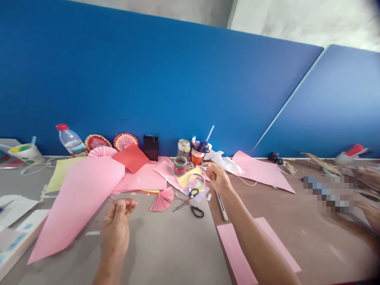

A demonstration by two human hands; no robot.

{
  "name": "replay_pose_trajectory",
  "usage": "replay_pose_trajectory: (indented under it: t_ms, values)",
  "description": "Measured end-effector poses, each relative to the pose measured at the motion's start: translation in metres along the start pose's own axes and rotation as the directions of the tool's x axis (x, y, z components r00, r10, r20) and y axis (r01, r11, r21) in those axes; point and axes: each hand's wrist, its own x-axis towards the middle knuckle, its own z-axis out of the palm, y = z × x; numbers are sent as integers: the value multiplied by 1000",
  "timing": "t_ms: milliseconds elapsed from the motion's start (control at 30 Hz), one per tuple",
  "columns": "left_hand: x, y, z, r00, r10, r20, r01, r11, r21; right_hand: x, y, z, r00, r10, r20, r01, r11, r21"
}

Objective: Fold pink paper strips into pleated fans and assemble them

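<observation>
Above the grey desk, my left hand (117,223) is closed in a pinch, thumb against the fingers; whatever may be between them is too small to make out. My right hand (219,178) reaches forward with its fingers pressed together near a clear tape roll (204,181), and its grip is likewise unclear. A folded pink paper fan (162,200) lies between my hands. Beside it are open scissors (190,203) with black handles. A utility knife (222,208) rests by my right forearm. Pink paper strips (236,251) lie under that forearm.
At left stands a large curled pink sheet (80,198). Round paper fans (126,141), a phone (151,147), a bottle (71,140), a jar (180,166) and a red pen cup (196,157) line the blue partition (178,87). Another person's hands (369,213) are at far right.
</observation>
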Motion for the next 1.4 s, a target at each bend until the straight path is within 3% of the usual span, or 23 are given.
replay_pose_trajectory:
  t_ms: [100, 267, 367, 467, 500, 567, 633, 700, 733, 800, 900, 1033, 1167, 1400]
  values:
    - [2, 3, -5, 995, 76, -70, -73, 996, 47, 8, 3, -10, 998, -25, -54, 24, 1000, -8]
    - [1, 9, -7, 999, 41, -3, -41, 999, 9, 15, 7, -19, 995, -42, -89, 39, 999, -32]
    - [-1, 10, -7, 996, 85, -28, -84, 996, 31, 11, 4, -14, 997, -33, -69, 29, 998, -64]
    - [-9, 6, 7, 993, 118, 20, -119, 959, 258, -2, -4, 4, 984, 68, 162, -23, 964, -263]
    - [-13, 3, 17, 992, 37, 117, -78, 927, 367, -8, -7, 13, 956, 114, 269, -11, 934, -356]
    - [-21, -5, 44, 939, -130, 318, -39, 881, 472, -20, -13, 33, 880, 180, 440, 69, 868, -492]
    - [-28, -14, 71, 870, -197, 452, -38, 887, 459, -29, -18, 49, 802, 205, 561, 175, 817, -549]
    - [-31, -22, 89, 794, -283, 538, -14, 876, 482, -32, -19, 57, 776, 200, 598, 221, 802, -555]
    - [-32, -25, 93, 761, -332, 557, -1, 858, 513, -32, -18, 58, 785, 199, 587, 214, 802, -557]
    - [-30, -26, 89, 742, -369, 560, -22, 821, 570, -28, -14, 53, 823, 196, 534, 171, 811, -560]
    - [-25, -19, 62, 779, -354, 518, -111, 734, 670, -16, -6, 36, 901, 129, 415, 140, 818, -558]
    - [-15, -7, 24, 831, -315, 459, -207, 589, 781, 2, 4, 16, 994, 24, 110, 46, 807, -589]
    - [-6, -6, 12, 868, -246, 432, -252, 531, 809, 13, 11, 12, 998, 20, 59, 22, 773, -634]
    - [-2, -2, 16, 879, -204, 431, -227, 615, 755, 23, 15, 14, 997, -77, -16, 45, 729, -683]
